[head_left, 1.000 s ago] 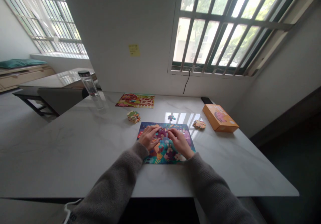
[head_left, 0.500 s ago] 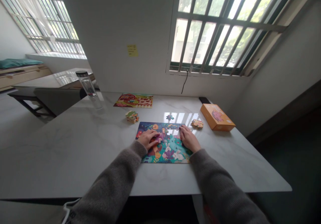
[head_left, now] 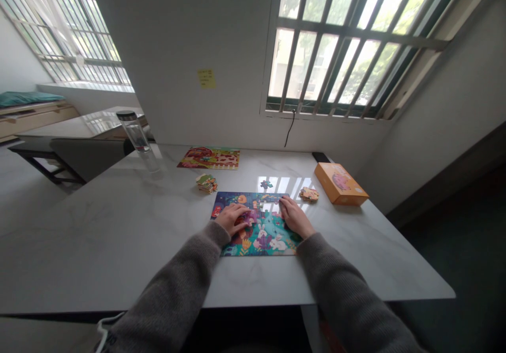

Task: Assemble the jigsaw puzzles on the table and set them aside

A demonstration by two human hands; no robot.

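A colourful jigsaw puzzle point(head_left: 276, 241) with rabbits and plants lies flat in front of me. My left hand point(head_left: 232, 219) rests on its left half, fingers stretched out and thumb apart. On the upper right part lies my right hand point(head_left: 294, 218), its fingertips touching the puzzle and its fingers slightly bent; nothing shows in it. A pale area between the hands is washed by window glare, so I cannot tell whether pieces lie there. Just beyond the top edge sits a loose puzzle piece point(head_left: 266, 184).
Stacks of pieces stand at the left point(head_left: 206, 183) and right point(head_left: 309, 194) behind the puzzle. A farm picture board point(head_left: 209, 158) lies by the wall. An orange box point(head_left: 340, 184) is at the right, a dark object point(head_left: 320, 157) behind it. A glass bottle point(head_left: 135, 131) stands far left.
The whole view has shifted slightly, so everything appears a little further left. Both hands stay in nearly the same places on the puzzle.
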